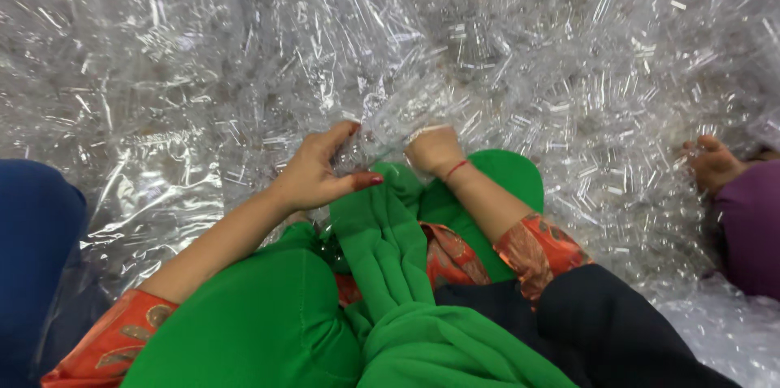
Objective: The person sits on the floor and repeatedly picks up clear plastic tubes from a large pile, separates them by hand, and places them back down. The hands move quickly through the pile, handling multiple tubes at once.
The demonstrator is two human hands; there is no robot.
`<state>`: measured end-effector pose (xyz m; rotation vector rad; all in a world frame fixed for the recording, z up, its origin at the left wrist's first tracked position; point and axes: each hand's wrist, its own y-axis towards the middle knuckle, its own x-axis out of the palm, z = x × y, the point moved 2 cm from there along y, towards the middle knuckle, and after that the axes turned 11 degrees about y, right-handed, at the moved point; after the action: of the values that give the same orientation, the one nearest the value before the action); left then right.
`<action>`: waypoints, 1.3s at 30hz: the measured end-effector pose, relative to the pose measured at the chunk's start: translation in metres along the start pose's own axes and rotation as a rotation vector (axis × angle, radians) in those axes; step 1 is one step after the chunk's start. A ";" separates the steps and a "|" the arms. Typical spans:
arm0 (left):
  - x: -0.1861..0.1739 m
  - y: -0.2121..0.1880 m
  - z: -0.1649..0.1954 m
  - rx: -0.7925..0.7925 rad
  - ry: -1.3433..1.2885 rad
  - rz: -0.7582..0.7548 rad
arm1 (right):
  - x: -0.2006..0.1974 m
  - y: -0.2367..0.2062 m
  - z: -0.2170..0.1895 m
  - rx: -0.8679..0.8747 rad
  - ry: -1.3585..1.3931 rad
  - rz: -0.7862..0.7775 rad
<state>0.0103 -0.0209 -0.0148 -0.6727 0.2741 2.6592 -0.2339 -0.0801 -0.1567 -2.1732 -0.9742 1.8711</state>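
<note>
Right hand fingertips buried in clear plastic sheeting; neighbour's foot partly hidden, cut by edge

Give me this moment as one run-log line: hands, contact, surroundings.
left hand: pinching clear plastic film | right hand: gripping same film | green cloth: across lap | another person's foot: at right on film

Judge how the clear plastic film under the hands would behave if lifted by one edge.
The clear plastic film is creased and crumpled all over, so it probably drapes limp rather than holding shape. Its glossy glare suggests a slippery surface. Both the left hand and right hand pinch it, hinting one grip slides.
</note>
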 end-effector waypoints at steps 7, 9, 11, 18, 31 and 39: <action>0.001 0.004 -0.004 -0.012 -0.006 -0.008 | -0.062 -0.081 0.046 -0.107 1.192 0.036; 0.005 0.005 -0.006 -0.017 0.014 -0.015 | -0.074 -0.100 0.042 -0.168 1.226 -0.056; 0.009 0.004 -0.011 -0.062 0.044 -0.034 | -0.095 -0.124 0.040 -0.329 1.094 0.145; 0.017 0.003 -0.015 -0.046 0.168 -0.073 | -0.163 -0.134 0.037 -0.656 1.777 0.329; 0.000 0.029 -0.008 -0.148 0.072 -0.058 | -0.174 -0.062 -0.010 -0.686 1.471 0.490; 0.009 0.062 0.006 -0.010 -0.436 0.232 | -0.066 -0.063 -0.085 -0.389 1.535 0.327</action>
<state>-0.0252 -0.0730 -0.0080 -0.0517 0.2254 2.9389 -0.1828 -0.0387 -0.0507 -2.9787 -0.5674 -0.3473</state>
